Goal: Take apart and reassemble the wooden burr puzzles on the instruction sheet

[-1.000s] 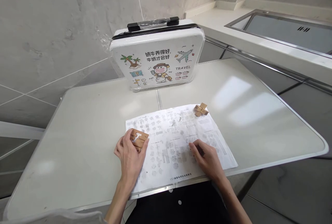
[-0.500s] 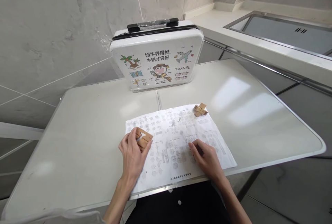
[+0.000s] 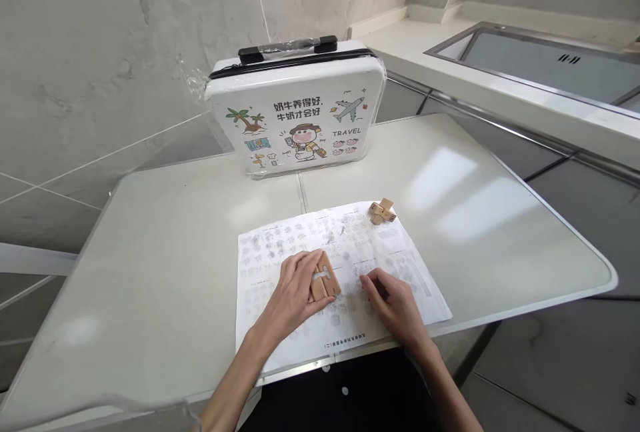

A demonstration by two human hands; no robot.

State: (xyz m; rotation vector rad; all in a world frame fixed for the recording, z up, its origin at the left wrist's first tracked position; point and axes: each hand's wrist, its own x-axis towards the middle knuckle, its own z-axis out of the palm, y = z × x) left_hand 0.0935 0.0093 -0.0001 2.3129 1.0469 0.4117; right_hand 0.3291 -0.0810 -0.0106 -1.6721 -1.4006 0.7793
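My left hand (image 3: 295, 289) is closed around wooden puzzle pieces (image 3: 330, 287), lying side by side as a flat block with a T-shaped gap. Through the gap, pale paper shows. The block is over the middle of a printed instruction sheet (image 3: 280, 235). My right hand (image 3: 395, 302) rests on the sheet's right part, fingers curled and thumb against the index finger. Whatever it might hold is hidden. Near the sheet's far right corner stands an assembled wooden cross-shaped puzzle (image 3: 383, 212), apart from both hands.
A white suitcase (image 3: 300, 109) with cartoon prints, partly wrapped in clear plastic, stands at the back of the white folding table (image 3: 150, 252). A counter with a sink (image 3: 530, 62) is at the right. A grey tiled wall (image 3: 100, 52) rises behind.
My left hand has moved right with the wooden puzzle pieces, from the sheet's left edge to its middle, turning them. My right hand has barely moved. The view has shifted slightly.
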